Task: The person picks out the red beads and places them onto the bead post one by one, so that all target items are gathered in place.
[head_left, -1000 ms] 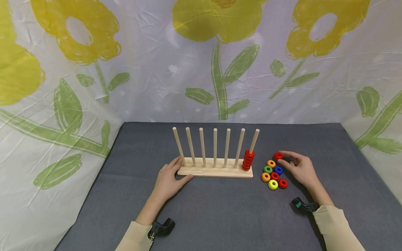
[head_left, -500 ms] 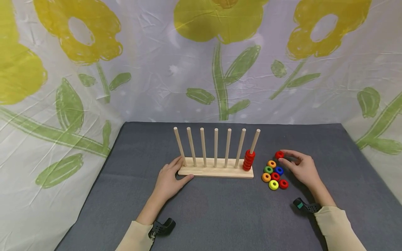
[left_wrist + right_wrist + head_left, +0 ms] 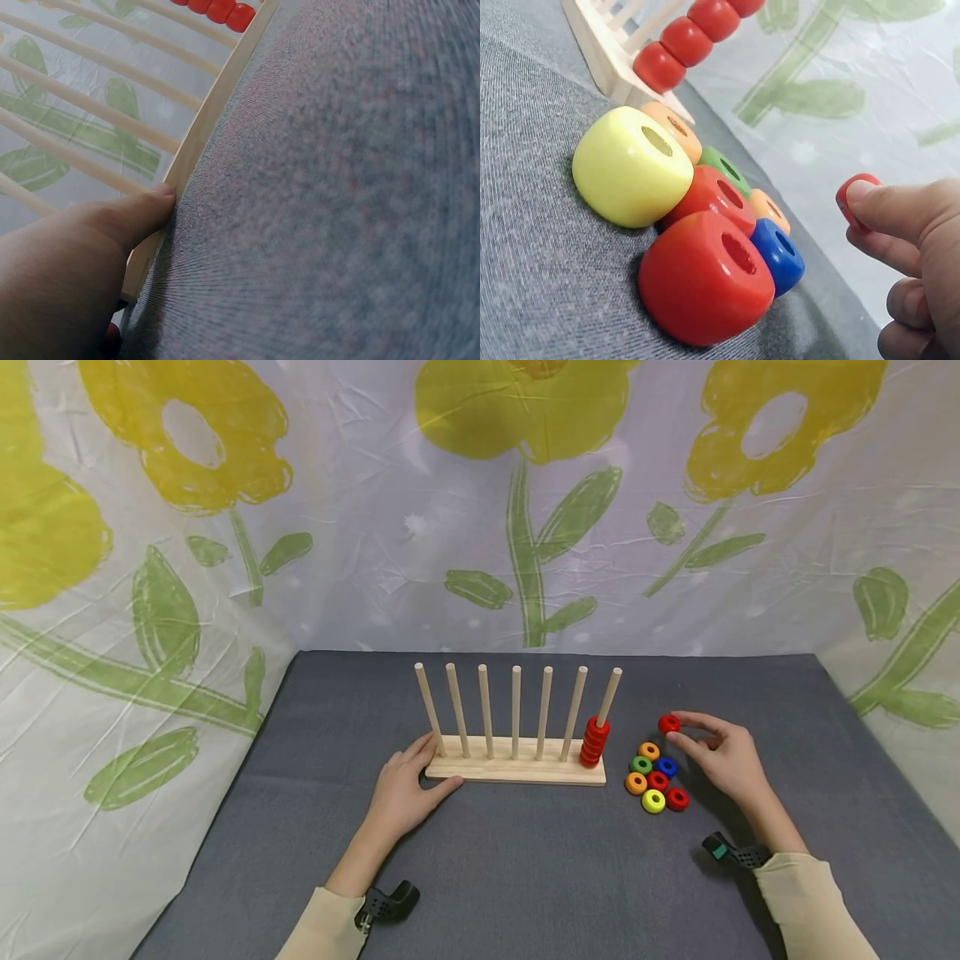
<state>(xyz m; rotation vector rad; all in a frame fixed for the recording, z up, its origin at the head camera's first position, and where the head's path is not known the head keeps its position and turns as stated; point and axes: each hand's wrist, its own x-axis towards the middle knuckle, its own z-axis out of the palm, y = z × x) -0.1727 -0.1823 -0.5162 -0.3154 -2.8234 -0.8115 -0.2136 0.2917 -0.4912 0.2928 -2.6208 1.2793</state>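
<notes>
Between thumb and fingertips, my right hand [image 3: 723, 760] pinches a red bead [image 3: 669, 723], held above the table behind the loose beads. The same red bead [image 3: 855, 201] shows at the fingertips in the right wrist view. My left hand [image 3: 401, 789] grips the left end of a wooden peg rack [image 3: 517, 770], its thumb [image 3: 142, 214] against the front edge. Several upright pegs stand on the rack. Red beads [image 3: 594, 743] are stacked on the rightmost peg; the other pegs are bare. Fingers of the left hand behind the rack are partly hidden.
Right of the rack lies a cluster of loose beads: two orange, two red, one green [image 3: 641, 765], one blue [image 3: 666, 767] and one yellow [image 3: 653, 801]. A dark grey cloth [image 3: 510, 877] covers the table. Behind it hangs a flowered curtain [image 3: 360, 527].
My right hand has raised the red bead slightly, away from the loose beads. The left hand stays at the rack's left end.
</notes>
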